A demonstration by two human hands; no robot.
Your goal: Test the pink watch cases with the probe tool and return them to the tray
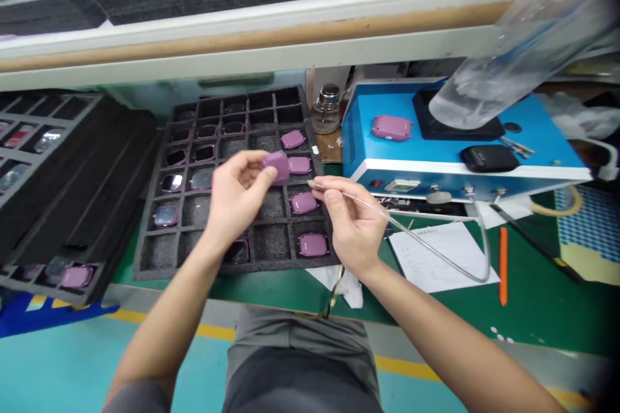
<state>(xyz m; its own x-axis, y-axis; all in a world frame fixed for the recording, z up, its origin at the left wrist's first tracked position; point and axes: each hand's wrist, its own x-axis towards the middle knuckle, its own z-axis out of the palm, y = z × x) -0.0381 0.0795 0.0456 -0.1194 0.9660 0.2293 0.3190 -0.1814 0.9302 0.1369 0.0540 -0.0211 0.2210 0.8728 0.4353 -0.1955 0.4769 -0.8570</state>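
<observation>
My left hand (237, 197) pinches a purple watch case (277, 165) between thumb and fingers, above the black foam tray (194, 269). In my right hand (357, 226) is a thin clear tube (438, 253); its tip points left, a little apart from the held case. The tube curves back to a port on the front of a blue box machine (361, 113). More purple cases sit in the tray's right column, among them one near the front corner (312, 244). Dark-screened watch pieces (172, 182) lie in several cells further left.
Stacked foam trays (97, 206) stand at the left. On the machine are a purple case (392, 128), a clear cylinder (465, 100) and a black object (489, 157). A glass bottle (326, 110) stands behind. Paper (443, 255) and an orange strip (504, 264) lie at right. A shelf edge (242, 45) crosses above.
</observation>
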